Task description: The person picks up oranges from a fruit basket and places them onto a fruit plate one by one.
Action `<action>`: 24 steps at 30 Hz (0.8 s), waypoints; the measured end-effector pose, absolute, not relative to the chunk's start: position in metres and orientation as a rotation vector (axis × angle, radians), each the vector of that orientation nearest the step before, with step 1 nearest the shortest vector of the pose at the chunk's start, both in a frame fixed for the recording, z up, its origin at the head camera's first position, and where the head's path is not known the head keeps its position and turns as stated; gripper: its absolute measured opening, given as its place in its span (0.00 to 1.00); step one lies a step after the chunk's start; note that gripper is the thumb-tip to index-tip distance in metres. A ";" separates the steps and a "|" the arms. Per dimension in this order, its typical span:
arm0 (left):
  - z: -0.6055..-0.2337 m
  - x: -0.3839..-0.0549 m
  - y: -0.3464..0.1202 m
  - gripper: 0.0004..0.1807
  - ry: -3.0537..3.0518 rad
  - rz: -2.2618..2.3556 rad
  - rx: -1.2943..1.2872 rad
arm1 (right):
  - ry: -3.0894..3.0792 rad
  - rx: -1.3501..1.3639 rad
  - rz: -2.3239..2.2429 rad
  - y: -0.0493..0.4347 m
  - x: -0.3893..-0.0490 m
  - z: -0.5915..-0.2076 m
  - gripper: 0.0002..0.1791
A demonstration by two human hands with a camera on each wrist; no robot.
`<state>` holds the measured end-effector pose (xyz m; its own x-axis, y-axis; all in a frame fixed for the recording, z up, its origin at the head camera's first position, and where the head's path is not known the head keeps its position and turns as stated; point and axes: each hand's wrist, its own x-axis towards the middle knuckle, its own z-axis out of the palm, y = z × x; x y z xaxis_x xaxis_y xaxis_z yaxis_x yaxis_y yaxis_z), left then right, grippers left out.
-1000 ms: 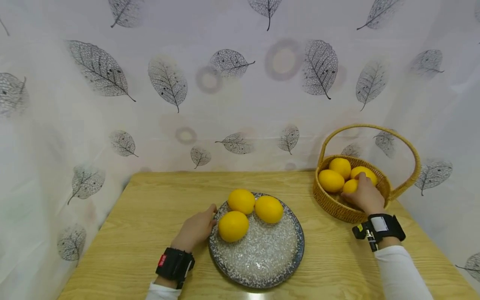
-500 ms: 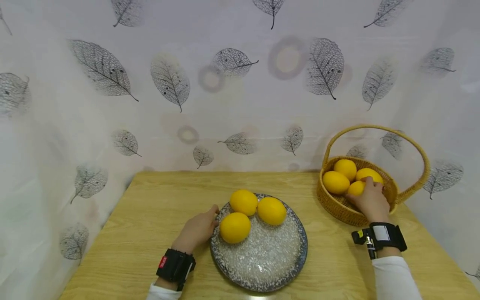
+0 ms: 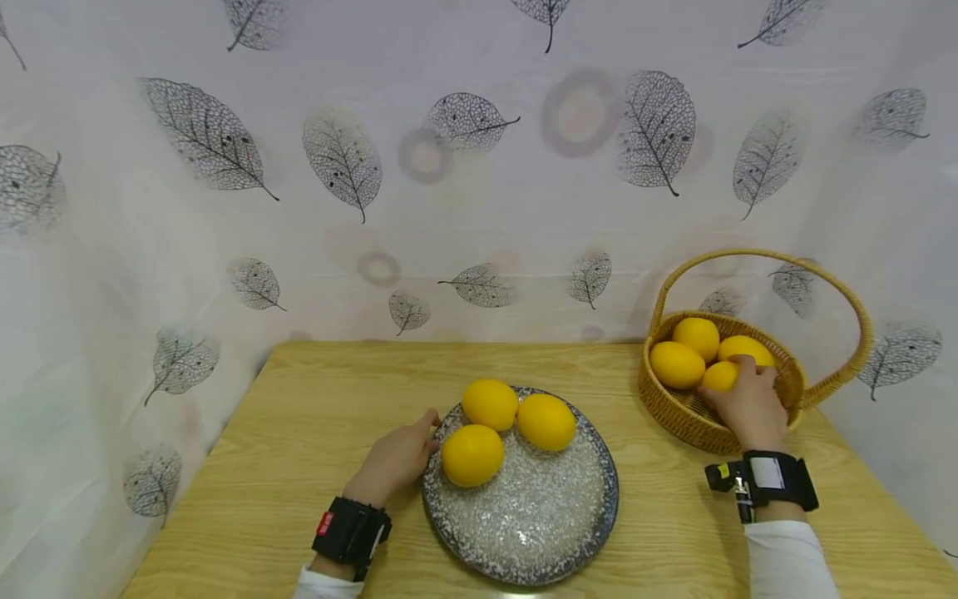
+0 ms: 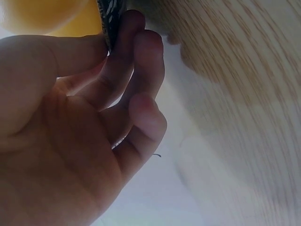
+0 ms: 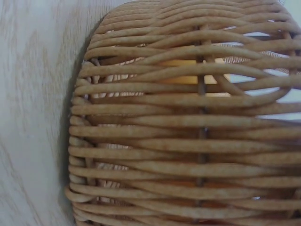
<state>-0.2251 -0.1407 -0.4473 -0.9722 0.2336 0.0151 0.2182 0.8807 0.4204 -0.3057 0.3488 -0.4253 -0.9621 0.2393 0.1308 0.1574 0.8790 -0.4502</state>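
In the head view my left hand [image 3: 395, 462] pinches the left rim of a round speckled grey plate [image 3: 539, 524] with a dark edge. The left wrist view has the thumb on one side of the rim [image 4: 110, 21] and curled fingers on the other. Three yellow lemons sit on the plate, the nearest lemon [image 3: 472, 455] close to that hand. Inside a wicker basket [image 3: 674, 416] at the right, my right hand [image 3: 752, 408] grips a lemon [image 3: 720, 376], partly hidden by the fingers. Basket weave [image 5: 188, 127] fills the right wrist view and hides this hand.
Beside the gripped fruit, three more lemons, among them a left one [image 3: 677, 364], lie in the basket. Its tall arched handle [image 3: 756, 252] rises over it. Behind the wooden table [image 3: 337, 383] hangs a leaf-patterned curtain [image 3: 479, 200].
The plate, basket and hands appear slightly further right as the head view shifts. Both hands keep their places at the plate rim and the lemon in the basket.
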 end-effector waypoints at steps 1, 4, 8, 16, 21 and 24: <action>-0.447 -0.225 -0.141 0.13 3.014 0.668 0.369 | -2.865 -0.308 0.668 0.349 -0.306 -0.426 0.47; -0.446 -0.224 -0.141 0.13 3.014 0.682 0.374 | -2.859 -0.310 0.673 0.349 -0.306 -0.426 0.47; -0.444 -0.223 -0.140 0.13 3.002 0.700 0.361 | -2.853 -0.310 0.679 0.348 -0.306 -0.425 0.47; -0.445 -0.224 -0.140 0.13 2.994 0.688 0.365 | -2.848 -0.297 0.671 0.349 -0.304 -0.423 0.46; -0.445 -0.223 -0.139 0.13 2.995 0.687 0.369 | -2.856 -0.291 0.675 0.350 -0.303 -0.423 0.46; -0.444 -0.223 -0.140 0.13 3.001 0.683 0.374 | -2.852 -0.287 0.686 0.349 -0.303 -0.421 0.46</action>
